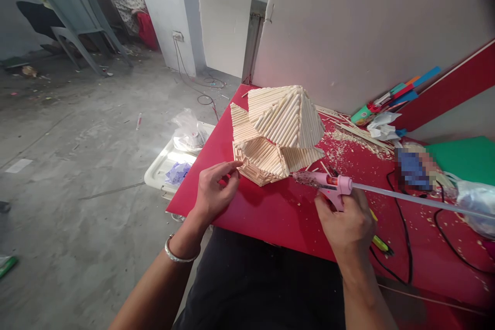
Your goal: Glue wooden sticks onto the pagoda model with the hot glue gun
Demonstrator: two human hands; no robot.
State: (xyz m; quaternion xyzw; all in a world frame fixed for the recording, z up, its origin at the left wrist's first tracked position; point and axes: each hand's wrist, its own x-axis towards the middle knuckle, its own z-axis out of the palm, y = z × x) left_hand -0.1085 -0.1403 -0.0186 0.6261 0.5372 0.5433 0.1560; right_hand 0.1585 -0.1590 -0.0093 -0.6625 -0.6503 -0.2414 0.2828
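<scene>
Head camera view: the right hand (350, 221) grips a smooth pink glue gun (343, 185), a long translucent glue stick (406, 197) jutting from its back. The left hand (216, 188), thumb and forefinger curled, is at the lower edge of a stick model (280, 118); whether it pinches anything cannot be told. The ribbed, faceted model, its peaked top above angled panels, sits on a red tabletop (266, 221) near pale crumbs (342, 143) and slender loose sticks (365, 136).
</scene>
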